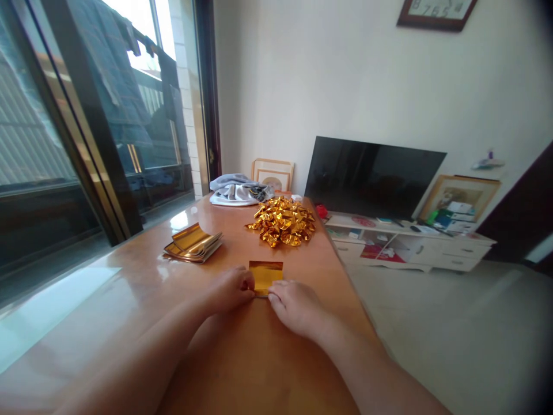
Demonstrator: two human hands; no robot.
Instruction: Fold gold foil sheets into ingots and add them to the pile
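A single sheet of gold foil paper (266, 275) lies on the wooden table in front of me, its near edge turned up slightly. My left hand (233, 288) grips the sheet's near left corner with curled fingers. At the near right corner, my right hand (298, 305) has its fingers pressed together on the paper. To the left rests a stack of gold foil sheets (194, 243), somewhat curled. Beyond the sheet is a heap of folded gold foil pieces (285, 222).
A bundle of grey cloth (237, 191) lies at the table's far end. Past the table's right edge, a television (374, 176) stands on a white cabinet (421, 253). Glass sliding doors (129, 115) are on the left. The table top (242, 369) is glossy.
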